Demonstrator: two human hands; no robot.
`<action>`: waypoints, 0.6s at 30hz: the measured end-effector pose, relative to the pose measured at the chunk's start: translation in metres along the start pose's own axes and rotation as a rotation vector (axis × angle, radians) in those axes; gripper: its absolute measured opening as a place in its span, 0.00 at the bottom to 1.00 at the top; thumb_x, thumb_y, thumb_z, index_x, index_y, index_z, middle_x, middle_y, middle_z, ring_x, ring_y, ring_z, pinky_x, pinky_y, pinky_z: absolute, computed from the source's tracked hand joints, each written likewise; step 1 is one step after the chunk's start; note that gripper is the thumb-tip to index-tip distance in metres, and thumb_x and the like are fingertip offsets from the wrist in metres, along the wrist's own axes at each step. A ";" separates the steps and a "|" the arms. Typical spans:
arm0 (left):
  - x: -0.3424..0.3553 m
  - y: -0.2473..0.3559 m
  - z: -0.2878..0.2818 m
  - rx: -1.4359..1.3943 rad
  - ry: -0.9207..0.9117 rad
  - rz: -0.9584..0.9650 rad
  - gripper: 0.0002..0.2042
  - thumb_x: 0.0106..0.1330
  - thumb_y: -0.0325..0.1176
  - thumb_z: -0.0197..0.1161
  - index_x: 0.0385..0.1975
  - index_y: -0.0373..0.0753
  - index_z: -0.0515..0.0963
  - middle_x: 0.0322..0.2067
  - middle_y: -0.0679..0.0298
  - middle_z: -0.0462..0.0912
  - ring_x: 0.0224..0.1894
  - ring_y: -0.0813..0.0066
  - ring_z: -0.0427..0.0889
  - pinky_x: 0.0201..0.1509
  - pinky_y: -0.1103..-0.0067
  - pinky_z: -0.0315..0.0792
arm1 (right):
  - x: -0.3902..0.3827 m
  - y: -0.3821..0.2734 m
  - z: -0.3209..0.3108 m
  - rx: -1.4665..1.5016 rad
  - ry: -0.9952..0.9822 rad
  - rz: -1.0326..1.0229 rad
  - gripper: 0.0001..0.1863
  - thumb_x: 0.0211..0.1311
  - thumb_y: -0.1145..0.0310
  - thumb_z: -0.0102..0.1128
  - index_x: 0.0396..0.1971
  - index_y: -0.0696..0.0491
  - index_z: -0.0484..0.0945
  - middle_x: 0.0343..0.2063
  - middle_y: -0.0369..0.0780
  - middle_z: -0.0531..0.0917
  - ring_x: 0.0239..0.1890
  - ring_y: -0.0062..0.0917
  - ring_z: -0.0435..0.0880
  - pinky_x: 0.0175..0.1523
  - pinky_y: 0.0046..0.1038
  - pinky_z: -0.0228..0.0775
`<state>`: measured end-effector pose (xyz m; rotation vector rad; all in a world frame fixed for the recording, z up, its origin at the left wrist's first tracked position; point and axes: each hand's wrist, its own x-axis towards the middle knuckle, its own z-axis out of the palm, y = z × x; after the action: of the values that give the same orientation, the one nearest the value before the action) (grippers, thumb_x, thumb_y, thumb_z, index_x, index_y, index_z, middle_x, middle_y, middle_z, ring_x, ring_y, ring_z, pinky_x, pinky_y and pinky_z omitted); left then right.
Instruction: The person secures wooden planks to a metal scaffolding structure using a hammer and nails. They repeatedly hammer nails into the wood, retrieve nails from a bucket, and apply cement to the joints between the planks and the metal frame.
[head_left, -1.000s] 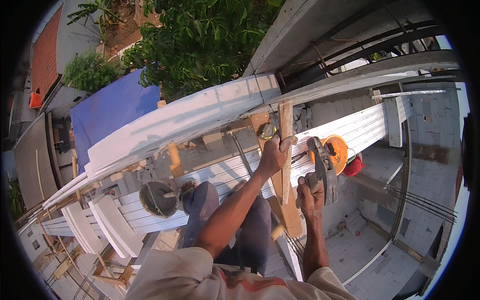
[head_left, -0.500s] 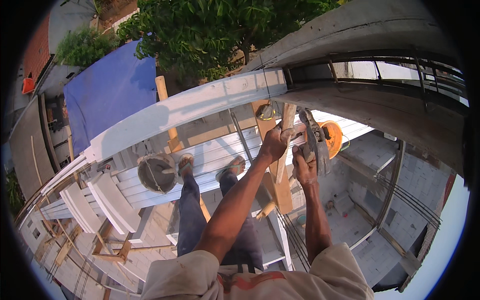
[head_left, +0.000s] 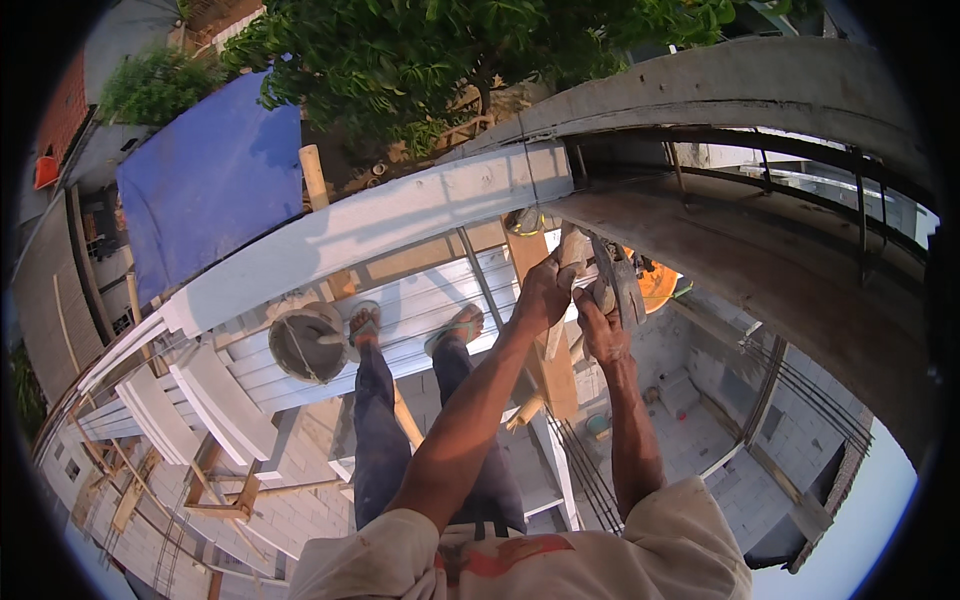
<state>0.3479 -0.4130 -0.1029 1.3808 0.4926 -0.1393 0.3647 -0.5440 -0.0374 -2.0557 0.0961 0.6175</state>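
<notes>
- Far left: blue tarp spread beyond the long pale beam. Beam lies along the edge of the work area; judged as already in place.
- Left, lower: white slabs lie across the ribbed white panels, which serve as footing.
- Left of centre: dark bucket on the panels, grey mortar-like mix inside. Judged not used up.
- Centre: two sandalled feet on the panels, just right of the bucket.
- Right of the feet: brown board crosses the panels, running below both hands.
- Left hand: fingers closed around a wood strip, thumb toward its upper part. Strip stands steeply in view, ends showing above and below the grip, in front of the board.
- Progress: strip and tool both in hand, neither set down; judged mid-work. Finished or remaining work on the strip cannot be read from this view.
- Right hand: just beside the left, fingers wrapped around a dark, crusted tool. Exact kind of tool unclear; grip partly hidden. Tool and strip lie close together; contact between them cannot be told.
- Right of the tool: orange bucket, partly hidden behind it. Contents unclear.
- Far right: block walls stand below, blocks visible; judged part-built. Concrete beam passes above them, well apart from the right hand.
</notes>
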 end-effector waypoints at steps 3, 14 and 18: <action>0.003 -0.007 0.001 0.032 -0.019 -0.058 0.16 0.74 0.32 0.54 0.55 0.31 0.78 0.46 0.39 0.84 0.53 0.41 0.82 0.54 0.62 0.76 | -0.005 -0.027 -0.002 0.120 -0.007 0.133 0.06 0.68 0.70 0.64 0.33 0.49 0.75 0.23 0.27 0.74 0.22 0.12 0.66 0.26 0.21 0.58; 0.002 0.008 -0.002 0.104 -0.013 -0.050 0.17 0.76 0.41 0.55 0.51 0.32 0.78 0.42 0.47 0.87 0.48 0.51 0.86 0.52 0.66 0.76 | -0.005 -0.030 -0.004 -0.027 0.003 0.037 0.10 0.67 0.67 0.64 0.28 0.56 0.77 0.20 0.32 0.72 0.23 0.18 0.70 0.29 0.28 0.63; 0.006 -0.018 -0.001 0.198 -0.048 0.041 0.18 0.76 0.42 0.56 0.51 0.32 0.78 0.42 0.45 0.86 0.49 0.49 0.86 0.53 0.66 0.76 | -0.024 -0.036 -0.005 0.154 -0.029 0.084 0.11 0.69 0.67 0.62 0.28 0.58 0.76 0.19 0.33 0.71 0.23 0.21 0.71 0.30 0.33 0.66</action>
<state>0.3466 -0.4148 -0.1222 1.5766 0.4181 -0.1917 0.3567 -0.5325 0.0036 -1.9012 0.2075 0.6710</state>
